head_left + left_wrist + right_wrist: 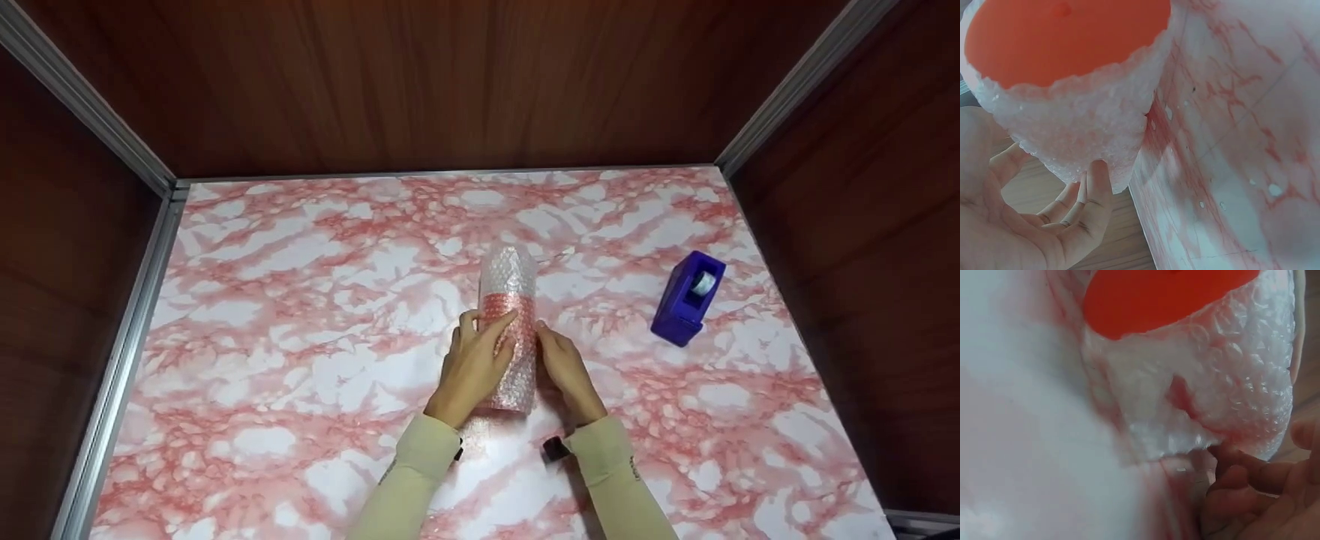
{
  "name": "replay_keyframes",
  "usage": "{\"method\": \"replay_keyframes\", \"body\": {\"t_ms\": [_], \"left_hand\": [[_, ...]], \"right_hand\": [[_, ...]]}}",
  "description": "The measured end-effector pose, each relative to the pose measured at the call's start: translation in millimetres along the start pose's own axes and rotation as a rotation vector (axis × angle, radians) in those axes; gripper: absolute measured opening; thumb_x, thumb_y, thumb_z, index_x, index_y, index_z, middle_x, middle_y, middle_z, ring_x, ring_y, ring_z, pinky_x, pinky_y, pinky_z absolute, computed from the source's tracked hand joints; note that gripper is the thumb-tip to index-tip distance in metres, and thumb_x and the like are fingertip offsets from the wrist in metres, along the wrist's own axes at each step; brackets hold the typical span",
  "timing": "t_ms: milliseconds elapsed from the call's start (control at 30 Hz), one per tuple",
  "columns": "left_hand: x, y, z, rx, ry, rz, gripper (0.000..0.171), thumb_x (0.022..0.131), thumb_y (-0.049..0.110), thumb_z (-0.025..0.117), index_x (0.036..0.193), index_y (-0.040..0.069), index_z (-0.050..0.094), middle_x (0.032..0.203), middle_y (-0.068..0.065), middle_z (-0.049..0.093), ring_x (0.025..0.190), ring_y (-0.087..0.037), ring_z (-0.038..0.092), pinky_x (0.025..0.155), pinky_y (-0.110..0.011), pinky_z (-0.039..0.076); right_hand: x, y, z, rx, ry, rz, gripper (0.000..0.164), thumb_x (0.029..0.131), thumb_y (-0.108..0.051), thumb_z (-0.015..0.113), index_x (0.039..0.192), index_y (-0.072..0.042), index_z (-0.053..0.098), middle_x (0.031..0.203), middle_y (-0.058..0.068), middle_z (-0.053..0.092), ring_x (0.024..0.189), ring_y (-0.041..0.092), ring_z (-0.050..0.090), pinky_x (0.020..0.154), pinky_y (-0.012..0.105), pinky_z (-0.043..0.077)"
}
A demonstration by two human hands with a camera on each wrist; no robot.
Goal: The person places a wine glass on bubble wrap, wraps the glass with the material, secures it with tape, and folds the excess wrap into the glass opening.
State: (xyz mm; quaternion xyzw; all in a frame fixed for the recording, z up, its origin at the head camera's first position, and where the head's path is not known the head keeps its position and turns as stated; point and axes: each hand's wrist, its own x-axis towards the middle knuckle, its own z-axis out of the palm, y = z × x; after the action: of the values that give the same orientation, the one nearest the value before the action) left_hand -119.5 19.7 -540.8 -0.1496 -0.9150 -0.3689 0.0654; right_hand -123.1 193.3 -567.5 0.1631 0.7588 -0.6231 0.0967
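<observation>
My left fingers [1098,188] hold one red cylinder [1072,48], which lies on the marbled tabletop [337,360] inside bubble wrap [510,271]; my right fingers [1258,473] bend at the wrap's edge, whether pinching or only touching it I cannot tell. I judge this to be the wrapping step, the next move likely calling for that edge drawn snug. Farther right, well apart, sits one purple tape dispenser [673,315] bearing one roll of tape [703,283].

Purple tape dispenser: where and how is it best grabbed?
Probably by the middle of the purple tape dispenser, coming from above and gripping across its long sides: its body is long and narrow, and the tape roll sits toward the far end.
</observation>
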Motion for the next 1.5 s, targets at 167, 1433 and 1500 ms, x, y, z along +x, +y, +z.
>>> {"method": "replay_keyframes", "body": {"t_ms": [167, 1433, 1500], "left_hand": [[0.0, -0.3, -0.9, -0.004, 0.001, -0.002, 0.043, 0.099, 0.028, 0.062, 0.142, 0.026, 0.059, 0.133, -0.022, 0.044, 0.109, -0.035, 0.054, 0.07, -0.044, 0.054], [-8.3, -21.4, -5.0, -0.22, 0.001, -0.043, 0.047, 0.098, 0.021, 0.065, 0.142, 0.01, 0.052, 0.128, -0.017, 0.055, 0.11, -0.029, 0.058, 0.093, -0.046, 0.048], [-8.8, -22.1, -4.5, -0.229, 0.024, -0.047, 0.047, 0.097, 0.019, 0.066, 0.141, 0.008, 0.055, 0.128, -0.016, 0.052, 0.103, -0.026, 0.058, 0.09, -0.042, 0.048]], "right_hand": [[0, 0, 2, 0.067, -0.01, -0.014, 0.05, 0.106, -0.044, 0.044, 0.116, -0.002, 0.07, 0.102, 0.013, 0.069, 0.095, 0.026, 0.064, 0.089, 0.039, 0.047], [-42, -28, 1, 0.046, 0.029, -0.346, 0.034, 0.109, -0.015, 0.043, 0.123, 0.008, 0.064, 0.115, 0.022, 0.066, 0.104, 0.032, 0.065, 0.087, 0.041, 0.053], [-43, -29, 2, 0.048, 0.039, -0.376, 0.033, 0.108, -0.013, 0.043, 0.122, 0.009, 0.063, 0.117, 0.024, 0.065, 0.103, 0.036, 0.066, 0.086, 0.044, 0.053]]}}
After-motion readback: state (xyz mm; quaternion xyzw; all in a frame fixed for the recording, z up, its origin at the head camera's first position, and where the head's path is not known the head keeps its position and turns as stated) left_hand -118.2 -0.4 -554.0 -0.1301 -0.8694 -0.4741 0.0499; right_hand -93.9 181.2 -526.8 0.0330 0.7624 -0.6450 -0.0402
